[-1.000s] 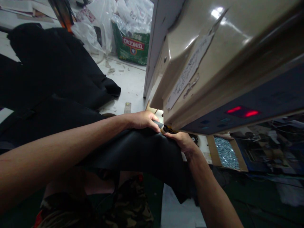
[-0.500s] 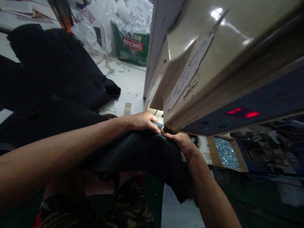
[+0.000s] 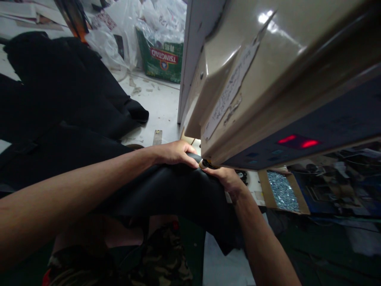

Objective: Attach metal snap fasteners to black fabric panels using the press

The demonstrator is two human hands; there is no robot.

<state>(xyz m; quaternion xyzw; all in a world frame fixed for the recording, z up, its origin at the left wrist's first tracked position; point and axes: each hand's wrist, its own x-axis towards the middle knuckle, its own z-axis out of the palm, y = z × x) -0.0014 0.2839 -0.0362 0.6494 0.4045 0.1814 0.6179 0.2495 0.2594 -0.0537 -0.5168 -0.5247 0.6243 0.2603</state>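
My left hand is closed on the top edge of a piece of black fabric that drapes over my lap. My right hand grips the same edge a little to the right, with its fingertips tucked under the beige machine head. Both hands hold the fabric up against a small yellowish part under the machine. What lies between the fingers there is hidden.
A dark panel with red lit digits is on the machine's side. A cardboard box of small shiny metal pieces sits to the right. Piled black fabric lies at left; plastic bags and a green Tsingtao carton stand beyond.
Both hands stay on the fabric edge under the machine. The view has shifted slightly; nothing else has visibly moved.
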